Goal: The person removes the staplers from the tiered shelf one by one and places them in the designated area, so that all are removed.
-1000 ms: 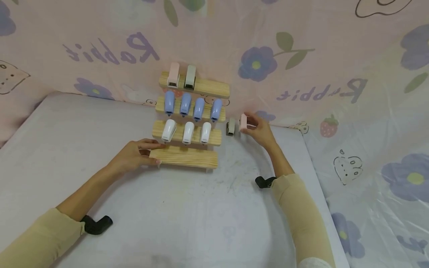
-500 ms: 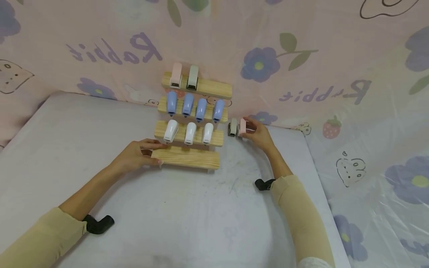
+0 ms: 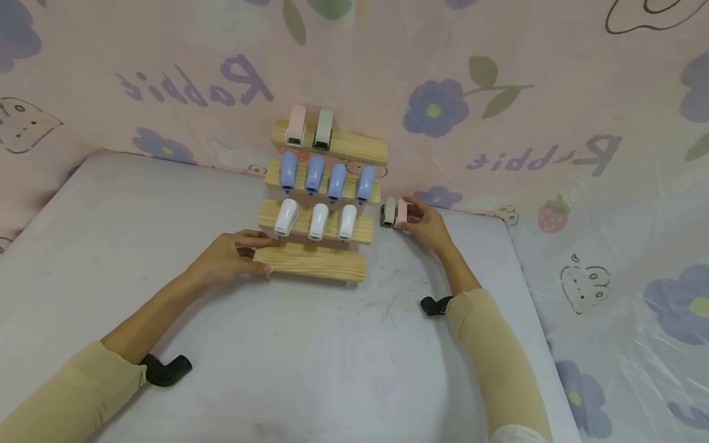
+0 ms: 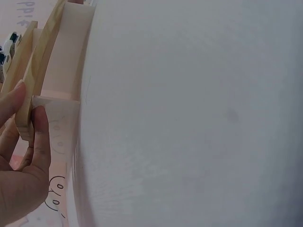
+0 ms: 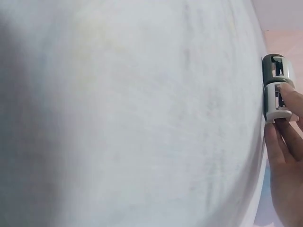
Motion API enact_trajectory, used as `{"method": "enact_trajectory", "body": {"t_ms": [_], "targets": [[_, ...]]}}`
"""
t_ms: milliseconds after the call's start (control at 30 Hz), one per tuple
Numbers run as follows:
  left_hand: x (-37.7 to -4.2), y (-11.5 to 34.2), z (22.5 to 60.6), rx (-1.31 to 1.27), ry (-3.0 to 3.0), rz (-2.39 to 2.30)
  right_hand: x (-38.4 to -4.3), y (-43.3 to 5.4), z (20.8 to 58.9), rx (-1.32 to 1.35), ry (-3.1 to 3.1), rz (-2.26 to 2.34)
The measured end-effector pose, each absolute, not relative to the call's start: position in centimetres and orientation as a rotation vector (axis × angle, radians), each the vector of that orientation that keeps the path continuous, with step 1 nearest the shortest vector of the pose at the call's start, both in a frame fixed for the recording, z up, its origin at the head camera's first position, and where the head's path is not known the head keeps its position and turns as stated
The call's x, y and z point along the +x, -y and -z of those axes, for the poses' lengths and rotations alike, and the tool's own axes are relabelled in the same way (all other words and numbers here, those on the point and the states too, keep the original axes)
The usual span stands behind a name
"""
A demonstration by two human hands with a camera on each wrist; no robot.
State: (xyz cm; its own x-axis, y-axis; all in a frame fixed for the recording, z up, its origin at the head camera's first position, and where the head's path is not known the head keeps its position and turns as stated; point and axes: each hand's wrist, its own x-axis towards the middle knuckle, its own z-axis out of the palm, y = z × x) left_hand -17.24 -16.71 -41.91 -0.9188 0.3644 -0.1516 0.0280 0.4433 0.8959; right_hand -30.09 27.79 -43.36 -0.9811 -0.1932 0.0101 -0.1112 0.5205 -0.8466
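Observation:
In the head view my left hand point(image 3: 221, 261) grips the left end of the lowest wooden board point(image 3: 316, 261) of a stepped rack, fingers over the top and thumb at the front edge. The left wrist view shows the fingers pinching the end of that board point(image 4: 41, 52). Right of the rack, my right hand point(image 3: 431, 229) holds a small pink stapler point(image 3: 402, 213) between thumb and fingers. It stands upright on the table, side by side with a green stapler point(image 3: 389, 211). In the right wrist view the pink stapler's white base point(image 5: 271, 101) sits right against the dark-based green stapler point(image 5: 270, 68).
Another pink stapler point(image 3: 296, 125) and green stapler point(image 3: 324, 129) stand on the top board point(image 3: 360, 147). Several blue staplers point(image 3: 337, 181) line the second board, and three white staplers point(image 3: 319, 221) the third. A printed cloth point(image 3: 354, 61) hangs close behind the rack.
My right hand has brought the pink stapler left and slightly nearer, closing the gap to the green stapler. The left hand keeps its grip on the board. The head view has shifted a little.

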Motion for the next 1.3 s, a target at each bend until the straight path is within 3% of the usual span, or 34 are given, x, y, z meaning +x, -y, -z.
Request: {"method": "enact_trajectory", "body": {"t_ms": [700,1300], "targets": [[-17.3,16.5,41.8,0.36,-2.374,-1.497,-29.4,-28.1,42.9,-0.183,-2.717,1.415],[-17.2,16.6,41.8,0.361,-2.392,-1.471,-28.1,-27.3,39.0,-0.412,-2.76,1.621]]}}
